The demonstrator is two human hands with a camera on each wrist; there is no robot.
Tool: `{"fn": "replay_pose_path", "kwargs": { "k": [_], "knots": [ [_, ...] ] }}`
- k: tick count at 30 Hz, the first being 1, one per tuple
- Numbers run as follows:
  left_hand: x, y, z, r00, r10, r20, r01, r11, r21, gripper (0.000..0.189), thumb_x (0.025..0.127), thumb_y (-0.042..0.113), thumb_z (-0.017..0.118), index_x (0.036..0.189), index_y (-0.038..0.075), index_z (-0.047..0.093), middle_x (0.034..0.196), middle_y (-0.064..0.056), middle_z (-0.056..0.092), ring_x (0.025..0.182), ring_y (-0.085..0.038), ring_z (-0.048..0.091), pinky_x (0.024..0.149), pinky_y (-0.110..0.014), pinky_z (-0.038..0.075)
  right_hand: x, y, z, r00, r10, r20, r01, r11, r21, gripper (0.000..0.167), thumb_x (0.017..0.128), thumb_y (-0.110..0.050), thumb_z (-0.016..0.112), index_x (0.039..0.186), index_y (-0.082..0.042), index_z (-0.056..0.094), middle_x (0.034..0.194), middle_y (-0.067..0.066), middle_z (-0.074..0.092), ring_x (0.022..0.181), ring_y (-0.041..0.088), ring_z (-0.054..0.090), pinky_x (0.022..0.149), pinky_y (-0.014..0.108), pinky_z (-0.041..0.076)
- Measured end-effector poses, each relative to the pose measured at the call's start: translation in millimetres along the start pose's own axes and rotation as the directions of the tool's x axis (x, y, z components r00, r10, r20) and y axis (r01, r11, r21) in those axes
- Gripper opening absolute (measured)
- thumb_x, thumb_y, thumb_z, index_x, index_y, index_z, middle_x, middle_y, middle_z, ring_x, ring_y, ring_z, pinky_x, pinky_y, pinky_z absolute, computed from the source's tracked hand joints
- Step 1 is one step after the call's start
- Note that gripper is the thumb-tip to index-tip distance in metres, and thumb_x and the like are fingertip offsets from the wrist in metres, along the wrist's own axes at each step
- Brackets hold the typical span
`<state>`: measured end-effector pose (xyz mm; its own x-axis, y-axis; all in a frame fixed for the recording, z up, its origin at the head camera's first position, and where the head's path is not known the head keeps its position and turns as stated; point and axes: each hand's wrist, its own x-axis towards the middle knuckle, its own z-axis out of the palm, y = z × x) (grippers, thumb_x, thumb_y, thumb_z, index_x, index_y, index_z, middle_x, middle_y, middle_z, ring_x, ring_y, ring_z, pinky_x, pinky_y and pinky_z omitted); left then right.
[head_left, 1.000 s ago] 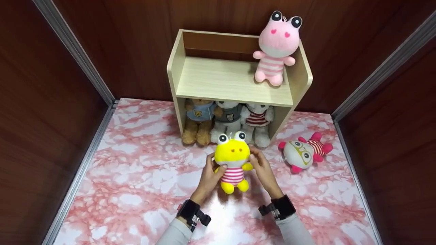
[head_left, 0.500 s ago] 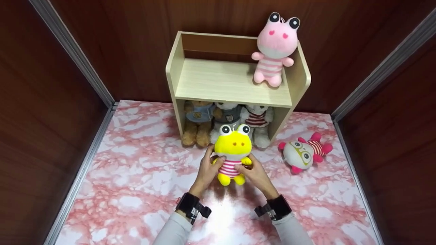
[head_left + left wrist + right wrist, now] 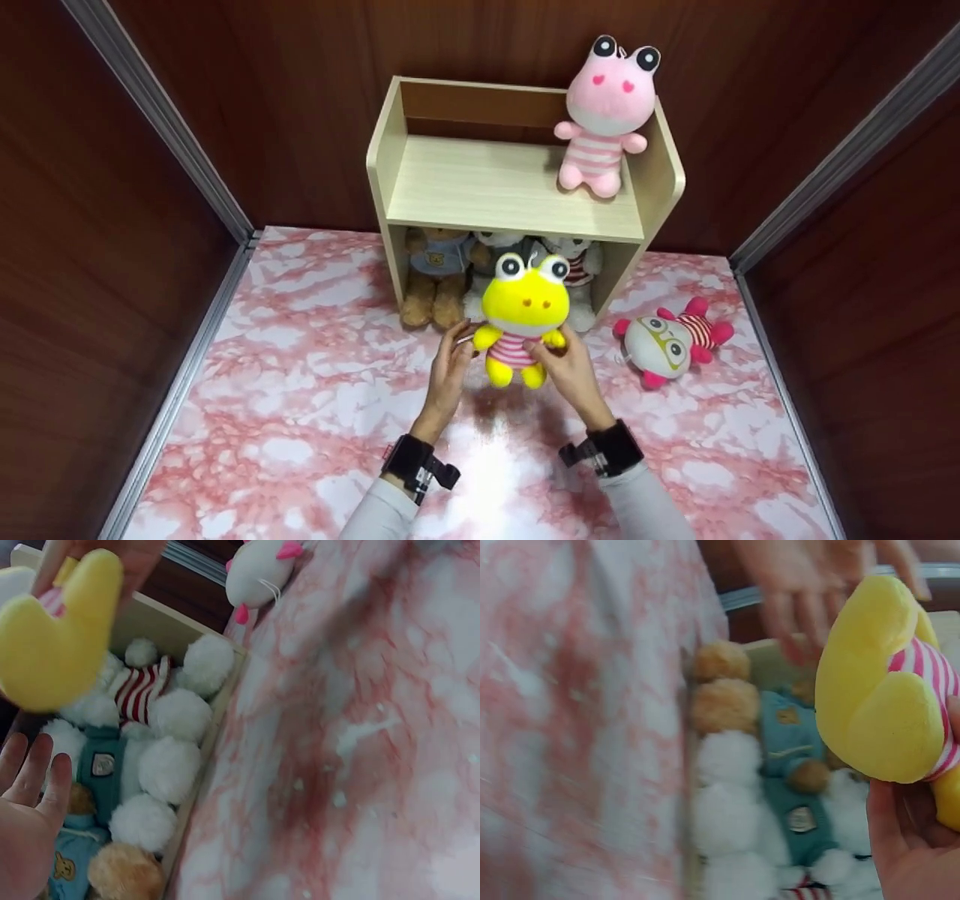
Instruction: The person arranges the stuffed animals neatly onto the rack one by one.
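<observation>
A yellow frog plush toy (image 3: 525,304) with a pink-striped body is held upright in front of the shelf unit. My right hand (image 3: 574,375) grips its body from the right, thumb over the stripes. In the right wrist view the toy's yellow legs (image 3: 877,697) face the camera above the right fingers. To the toy's left, my left hand (image 3: 445,379) is beside its arm. Straight, spread fingers of that left hand (image 3: 34,802) show in the left wrist view, apart from the toy.
A pale wooden shelf unit (image 3: 480,180) stands at the back. On its top shelf sits a pink frog plush (image 3: 600,135). Below are a brown bear (image 3: 435,289) and two white plush toys. A pink-and-white plush (image 3: 667,341) lies on the marbled surface at right.
The yellow frog has moved up toward the shelf and slightly right. The left hand, which held it half a second ago, has let go. The right hand first came onto its body and still grips it.
</observation>
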<state>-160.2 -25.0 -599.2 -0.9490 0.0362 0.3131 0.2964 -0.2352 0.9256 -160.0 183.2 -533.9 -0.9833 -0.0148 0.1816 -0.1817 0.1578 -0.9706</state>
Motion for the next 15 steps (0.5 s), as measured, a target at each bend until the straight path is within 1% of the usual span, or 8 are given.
{"fn": "replay_pose_path", "kwargs": {
  "k": [3,5,9,11,12,13,15],
  "knots": [
    [-2.7,-3.7,-9.1,1.0,-0.017,-0.026,0.018,1.0,0.026,0.043,0.109,0.012,0.045,0.148,-0.007,0.044,0.137,-0.025,0.058,0.124,-0.03,0.06,0.105,-0.055,0.047,14.2,1,-8,0.997,-0.072,-0.013,0.072,0.997,0.011,0.041,0.091,-0.003,0.077,0.129,0.003,0.064,0.099,0.013,0.07,0.083,0.019,0.065,0.07,0.025,0.055],
    [-6.2,-5.8,-15.5,0.999,-0.03,-0.031,0.031,0.998,0.045,0.04,0.11,0.011,0.046,0.146,-0.005,0.047,0.133,-0.025,0.061,0.122,-0.037,0.06,0.105,-0.058,0.046,20.0,-9,-11,0.993,-0.112,-0.026,0.112,0.994,0.015,0.038,0.09,0.0,0.077,0.126,0.004,0.065,0.096,0.012,0.068,0.08,0.017,0.063,0.067,0.023,0.054],
    [-15.4,-10.0,-28.6,0.997,-0.057,-0.045,0.061,0.994,0.089,0.035,0.109,0.007,0.047,0.142,-0.004,0.053,0.13,-0.025,0.063,0.121,-0.042,0.06,0.105,-0.06,0.045,30.8,-29,-16,0.985,-0.168,-0.039,0.169,0.985,0.018,0.039,0.09,0.006,0.073,0.127,0.009,0.063,0.098,0.013,0.067,0.081,0.015,0.063,0.068,0.022,0.054],
    [-19.2,-11.4,-33.9,0.995,-0.07,-0.065,0.076,0.992,0.105,0.033,0.109,0.006,0.049,0.14,-0.004,0.054,0.129,-0.026,0.063,0.12,-0.042,0.061,0.105,-0.059,0.046,36.7,-39,-17,0.983,-0.18,-0.04,0.181,0.983,0.017,0.04,0.09,0.007,0.072,0.128,0.011,0.06,0.096,0.012,0.067,0.078,0.013,0.062,0.067,0.022,0.053],
    [-20.5,-11.8,-36.1,0.994,-0.078,-0.074,0.086,0.99,0.113,0.033,0.109,0.005,0.049,0.139,-0.005,0.054,0.129,-0.027,0.063,0.12,-0.043,0.061,0.105,-0.058,0.047,40.1,-44,-18,0.981,-0.193,-0.038,0.194,0.981,0.019,0.042,0.091,0.007,0.071,0.131,0.011,0.059,0.095,0.012,0.066,0.075,0.013,0.061,0.064,0.022,0.053],
    [-21.6,-12.0,-38.0,0.993,-0.088,-0.082,0.097,0.989,0.116,0.033,0.108,0.006,0.05,0.139,-0.005,0.055,0.129,-0.028,0.062,0.12,-0.043,0.061,0.104,-0.056,0.048,44.0,-49,-19,0.977,-0.211,-0.04,0.212,0.977,0.021,0.043,0.091,0.007,0.071,0.132,0.011,0.058,0.094,0.012,0.065,0.073,0.012,0.06,0.062,0.021,0.052],
    [-22.6,-12.4,-40.9,0.99,-0.106,-0.096,0.116,0.987,0.11,0.033,0.108,0.007,0.051,0.139,-0.004,0.054,0.13,-0.028,0.061,0.121,-0.042,0.06,0.104,-0.051,0.049,52.8,-61,-19,0.966,-0.256,-0.046,0.258,0.965,0.041,0.045,0.093,0.006,0.069,0.136,0.01,0.056,0.097,0.011,0.065,0.074,0.013,0.06,0.062,0.022,0.052]
  ]
}}
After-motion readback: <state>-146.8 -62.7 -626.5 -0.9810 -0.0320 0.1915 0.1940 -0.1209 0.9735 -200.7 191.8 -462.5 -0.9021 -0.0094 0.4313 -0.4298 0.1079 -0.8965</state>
